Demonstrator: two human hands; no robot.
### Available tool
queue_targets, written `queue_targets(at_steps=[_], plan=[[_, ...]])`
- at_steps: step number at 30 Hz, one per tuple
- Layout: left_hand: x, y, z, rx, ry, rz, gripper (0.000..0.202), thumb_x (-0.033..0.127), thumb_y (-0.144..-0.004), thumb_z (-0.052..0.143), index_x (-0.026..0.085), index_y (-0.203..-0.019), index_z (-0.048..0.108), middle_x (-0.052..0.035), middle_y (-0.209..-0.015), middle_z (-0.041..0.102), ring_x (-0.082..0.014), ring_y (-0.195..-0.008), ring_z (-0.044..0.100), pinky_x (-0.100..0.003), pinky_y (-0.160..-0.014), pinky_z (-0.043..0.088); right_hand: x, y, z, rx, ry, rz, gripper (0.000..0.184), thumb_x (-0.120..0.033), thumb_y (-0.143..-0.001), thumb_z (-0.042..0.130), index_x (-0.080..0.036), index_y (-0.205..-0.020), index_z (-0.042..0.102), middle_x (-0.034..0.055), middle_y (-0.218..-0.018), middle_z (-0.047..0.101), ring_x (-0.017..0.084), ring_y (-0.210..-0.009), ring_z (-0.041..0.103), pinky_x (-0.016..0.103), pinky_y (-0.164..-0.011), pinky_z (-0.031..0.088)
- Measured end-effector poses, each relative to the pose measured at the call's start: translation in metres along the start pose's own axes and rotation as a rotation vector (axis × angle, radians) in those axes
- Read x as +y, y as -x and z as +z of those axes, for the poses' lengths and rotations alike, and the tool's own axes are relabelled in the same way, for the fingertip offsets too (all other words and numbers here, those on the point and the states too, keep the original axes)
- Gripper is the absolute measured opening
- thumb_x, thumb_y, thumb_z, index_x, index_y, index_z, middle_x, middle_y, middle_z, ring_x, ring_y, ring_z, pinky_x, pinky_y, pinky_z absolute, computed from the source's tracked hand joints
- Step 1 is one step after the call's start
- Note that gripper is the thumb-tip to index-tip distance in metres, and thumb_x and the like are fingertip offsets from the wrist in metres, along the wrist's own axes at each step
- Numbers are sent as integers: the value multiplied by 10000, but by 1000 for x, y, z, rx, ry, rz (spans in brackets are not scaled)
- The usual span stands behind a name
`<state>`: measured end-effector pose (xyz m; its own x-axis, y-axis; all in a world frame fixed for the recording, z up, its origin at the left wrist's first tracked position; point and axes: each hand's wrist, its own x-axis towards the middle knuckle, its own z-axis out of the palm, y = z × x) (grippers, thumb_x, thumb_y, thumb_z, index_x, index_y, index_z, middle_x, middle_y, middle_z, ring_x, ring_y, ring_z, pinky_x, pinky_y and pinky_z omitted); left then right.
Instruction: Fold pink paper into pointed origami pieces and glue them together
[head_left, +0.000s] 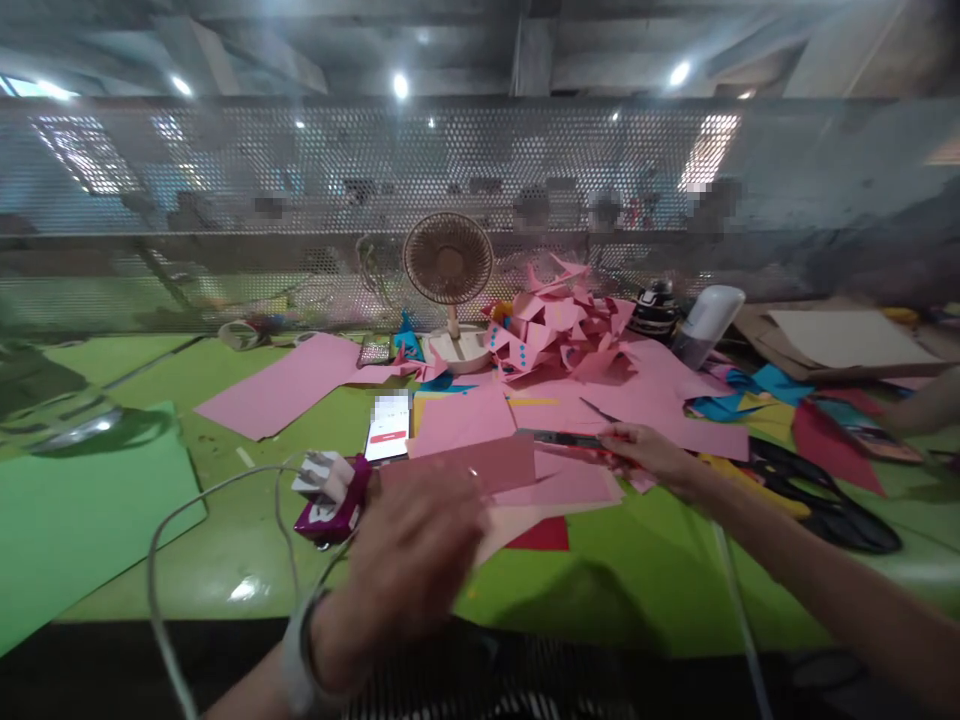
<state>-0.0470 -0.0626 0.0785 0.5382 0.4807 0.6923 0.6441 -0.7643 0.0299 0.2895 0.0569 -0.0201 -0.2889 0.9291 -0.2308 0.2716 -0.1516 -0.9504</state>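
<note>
The right hand [649, 452] grips a ruler [562, 438] laid across the pink paper [517, 475] mid-bench. The blurred left hand [412, 560] seems open, pressing the sheet's near-left edge. Hold both flat so nothing slips.

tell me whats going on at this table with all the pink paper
A person sits at a green table strewn with paper. Their left hand, blurred, rests on a pink paper sheet, while the right hand grips a utility knife laid across the sheets. Behind lie a pile of folded pink paper pieces and a small desk fan. A phone lies near the left hand, black scissors to the right.
</note>
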Motion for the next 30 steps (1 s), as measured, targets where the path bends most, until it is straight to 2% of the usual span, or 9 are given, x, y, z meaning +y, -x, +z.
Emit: queue_targets(at_steps=[2,4,7,9,12,15,19,23,30], plan=[[13,11,15,-253,-66,113,373,364,-858,497,211,-1199,495,-55,-1276,529,-209,-1201,437,-387,-1019,332,4,0,1,-8,26,33,439,-576,-713,589,-160,-828,510,-34,-539,538,55,-371,416,171,-343,274],[8,20,38,-422,-140,57,551,504,-864,416,196,-1320,382,-78,-1389,400,-250,-1304,295,-443,-1061,251,2,2,1,-49,81,49,438,-558,-725,585,-149,-876,539,-21,-533,554,61,-361,417,170,-330,245],[-17,32,69,-570,-146,-20,693,624,-841,309,221,-1400,234,-77,-1471,229,-272,-1351,169,-472,-1081,165,-12,9,1,-147,298,28,481,-548,-775,522,-159,-1056,542,-8,-551,571,85,-388,453,185,-349,278],[-31,39,79,-639,-114,-35,730,651,-832,271,234,-1420,160,-70,-1486,173,-276,-1359,128,-471,-1085,129,-20,15,2,-170,515,-47,479,-558,-789,491,-201,-1105,535,11,-642,608,115,-469,513,211,-408,351],[-38,44,84,-684,-85,-55,738,655,-837,233,243,-1431,87,-61,-1496,115,-274,-1366,79,-461,-1087,93,-23,19,5,-113,829,-239,436,-555,-734,569,-229,-1024,579,51,-891,636,191,-739,585,287,-629,446],[-38,41,85,-721,-73,-72,730,653,-841,214,246,-1432,78,-62,-1498,89,-279,-1367,51,-467,-1084,75,-17,19,7,-115,993,-354,399,-510,-753,570,-213,-1019,580,70,-992,607,230,-892,562,339,-777,431],[-41,30,92,-754,-54,-104,718,659,-838,206,263,-1428,102,-54,-1499,93,-281,-1367,54,-478,-1080,81,-12,20,5,-133,1022,-446,362,-465,-838,478,-208,-1075,571,86,-1025,571,220,-944,539,342,-822,426],[-45,25,98,-739,-43,-120,715,664,-834,216,276,-1425,114,-48,-1500,105,-285,-1365,76,-482,-1077,93,-11,21,6,-87,990,-522,371,-446,-879,421,-218,-1135,562,95,-1061,548,214,-974,518,344,-851,422],[-45,28,103,-689,-35,-117,736,674,-821,250,266,-1423,134,-66,-1496,140,-300,-1356,120,-482,-1070,103,0,19,20,15,1017,-576,393,-422,-868,473,-234,-1205,544,99,-1024,554,233,-957,507,386,-854,406]])
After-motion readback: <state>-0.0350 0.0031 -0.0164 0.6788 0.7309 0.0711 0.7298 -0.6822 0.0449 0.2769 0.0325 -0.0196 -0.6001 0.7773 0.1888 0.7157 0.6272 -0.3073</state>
